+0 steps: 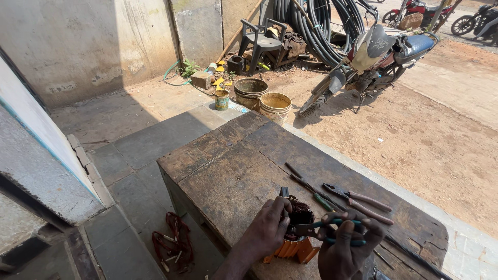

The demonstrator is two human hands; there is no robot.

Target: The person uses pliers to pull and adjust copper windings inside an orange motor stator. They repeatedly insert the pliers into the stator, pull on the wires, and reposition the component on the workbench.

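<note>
My left hand point(267, 228) grips a small motor stator point(296, 231) with dark copper windings and an orange base, held upright on the worn wooden table point(233, 161). My right hand point(345, 246) holds teal-handled pliers point(332, 226) whose jaws reach into the windings. Just beyond lie red-handled pliers point(363, 199) and a green-handled screwdriver point(311, 189) on the tabletop.
Red wires point(174, 243) lie on the stone floor at the left. Beyond the table stand two buckets point(262, 98), a small tin point(221, 99), a grey plastic chair point(262, 39), coiled black pipe point(316, 23) and a parked motorcycle point(368, 57) on dirt ground.
</note>
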